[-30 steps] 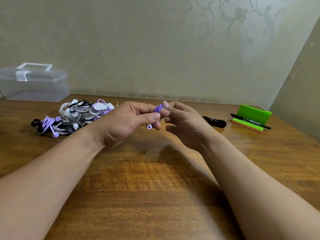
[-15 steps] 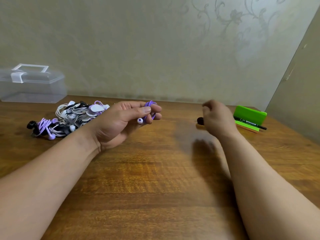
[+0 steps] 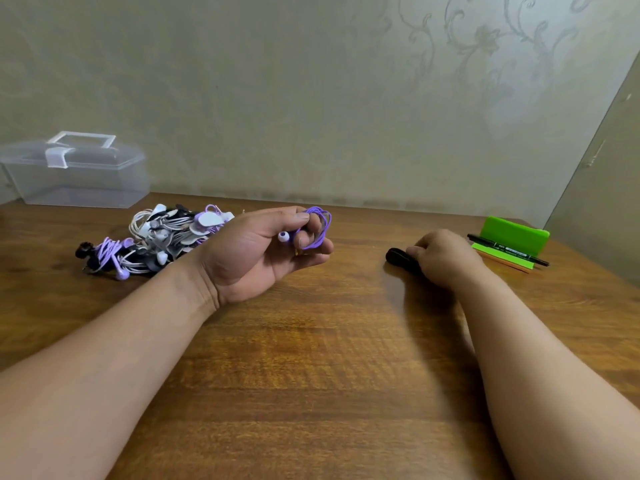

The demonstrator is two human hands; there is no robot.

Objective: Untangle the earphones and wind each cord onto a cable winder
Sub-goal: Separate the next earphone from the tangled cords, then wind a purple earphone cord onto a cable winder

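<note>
My left hand [image 3: 263, 251] is raised palm-up above the wooden table [image 3: 311, 375] and holds a coiled purple earphone cord [image 3: 317, 228] wrapped round its fingertips; one white-tipped earbud shows under the thumb. My right hand [image 3: 445, 258] is down on the table at the right, its fingers curled over a black cable winder [image 3: 398, 258], most of which is hidden under the fingers. A pile of wound earphones [image 3: 156, 237], purple, white, grey and black, lies on the table at the left behind my left wrist.
A clear plastic box [image 3: 76, 174] with a handle stands at the back left against the wall. A green pad [image 3: 512, 237] with a black marker pen [image 3: 509, 252] lying across it sits at the back right, just beyond my right hand.
My right hand left the purple cord, swung right and came down onto the black winder. My left hand kept the coiled cord and turned palm-up.
</note>
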